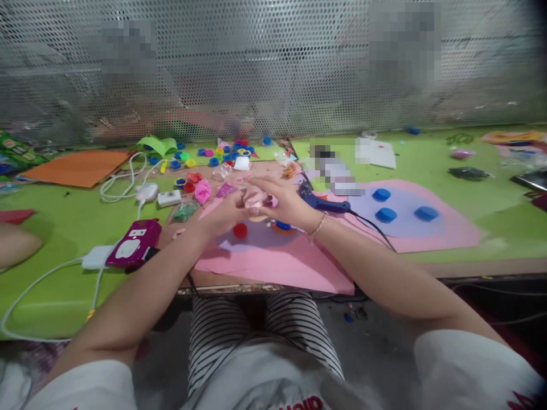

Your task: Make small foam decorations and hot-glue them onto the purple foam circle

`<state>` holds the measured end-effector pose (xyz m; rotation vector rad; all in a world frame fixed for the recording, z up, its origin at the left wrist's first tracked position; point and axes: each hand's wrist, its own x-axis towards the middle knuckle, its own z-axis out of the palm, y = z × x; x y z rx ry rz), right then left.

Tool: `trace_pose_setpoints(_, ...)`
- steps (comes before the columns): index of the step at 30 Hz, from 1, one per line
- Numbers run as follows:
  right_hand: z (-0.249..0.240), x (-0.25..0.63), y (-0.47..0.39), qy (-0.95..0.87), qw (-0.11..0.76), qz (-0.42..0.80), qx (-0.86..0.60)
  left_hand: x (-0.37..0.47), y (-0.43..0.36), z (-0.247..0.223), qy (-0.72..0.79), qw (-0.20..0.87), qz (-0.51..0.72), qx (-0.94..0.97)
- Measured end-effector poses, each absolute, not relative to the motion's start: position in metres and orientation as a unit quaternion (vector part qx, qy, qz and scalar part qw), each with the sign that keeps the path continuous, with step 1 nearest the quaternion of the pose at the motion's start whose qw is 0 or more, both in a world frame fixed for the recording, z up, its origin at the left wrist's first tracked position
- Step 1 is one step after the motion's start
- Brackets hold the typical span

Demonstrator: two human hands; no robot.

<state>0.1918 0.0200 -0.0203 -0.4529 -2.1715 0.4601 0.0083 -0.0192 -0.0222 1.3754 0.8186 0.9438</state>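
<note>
Both hands are together at the middle of the table, around a small crumpled pale pink bundle, paper or thin film. My left hand closes on its left side, and my right hand curls its fingers over the right side. Part of the bundle is hidden by my fingers. Just below lie a red bottle cap and a blue bottle cap on lilac and pink paper. A dark blue glue gun rests to the right of my right hand, its black cord running toward me.
Blue caps sit on another pink-and-lilac sheet at right. Several coloured caps lie at the back. A purple power adapter with white cables is at left, near orange paper. Perforated metal stands behind.
</note>
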Motion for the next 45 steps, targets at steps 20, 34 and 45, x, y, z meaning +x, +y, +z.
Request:
trace_pose_setpoints(20,-0.019,0.182,0.025,-0.636,0.564,0.414,-0.326,0.012,-0.016,-0.026,0.363,0.598,0.413,0.583)
trace_pose_setpoints(34,-0.023,0.181,0.003,-0.892,0.354,0.099,-0.263,0.016,-0.024,-0.02,0.393,0.55,0.417,0.608)
trace_pose_setpoints(45,-0.018,0.187,0.013,-0.877,0.337,0.234,-0.248,0.012,-0.022,-0.014,0.477,0.433,0.37,0.669)
